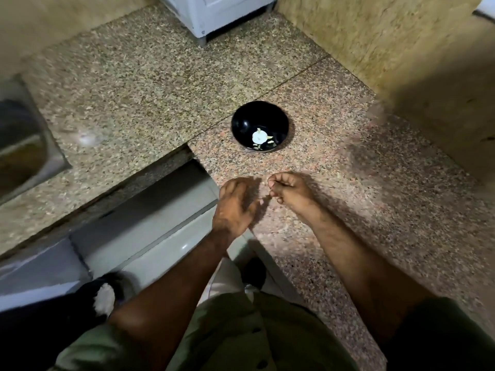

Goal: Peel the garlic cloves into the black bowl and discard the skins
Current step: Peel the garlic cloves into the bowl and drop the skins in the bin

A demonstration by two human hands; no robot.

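A black bowl stands on the granite counter, with a white garlic bulb and a few pale bits of skin inside it. My two hands hover over the counter's near edge, in front of the bowl. My left hand is blurred, its fingers pointing down and loosely bent. My right hand has its fingers curled inward with the fingertips pressed together; whatever they pinch is too small to make out.
The speckled granite counter runs in an L-shape, with a steel sink at the left. A white appliance stands at the back. Tiled walls close the right side. The floor, my feet and a dark object lie below the counter edge.
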